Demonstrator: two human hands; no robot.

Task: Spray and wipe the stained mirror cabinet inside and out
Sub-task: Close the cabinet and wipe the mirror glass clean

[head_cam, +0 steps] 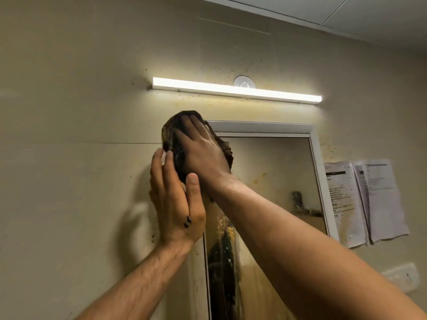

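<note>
Head view: the right hand (203, 153) lies flat with its fingers spread and pushes a dark cloth (171, 130) onto the top left corner of the mirror cabinet (261, 128). The left hand (176, 204) is open too, with its fingers up, just beside the cloth at the cabinet's left edge. I cannot tell if it touches anything.

The cloth looks dark and maybe dirty, so it might smear the muck about and not lift it. The right hand only presses the cloth and does not hold it, so the cloth could slip and fall. Yellow stains (225, 229) lower on the glass are not wiped yet.

A lit light bar (235, 90) is on the wall above, near the cloth, and a high wipe could bump it. Papers (365, 199) hang just beside the cabinet's right side and could get wet. A wall switch (402, 277) sits lower right. Both arms hide much of the left part of the glass.
</note>
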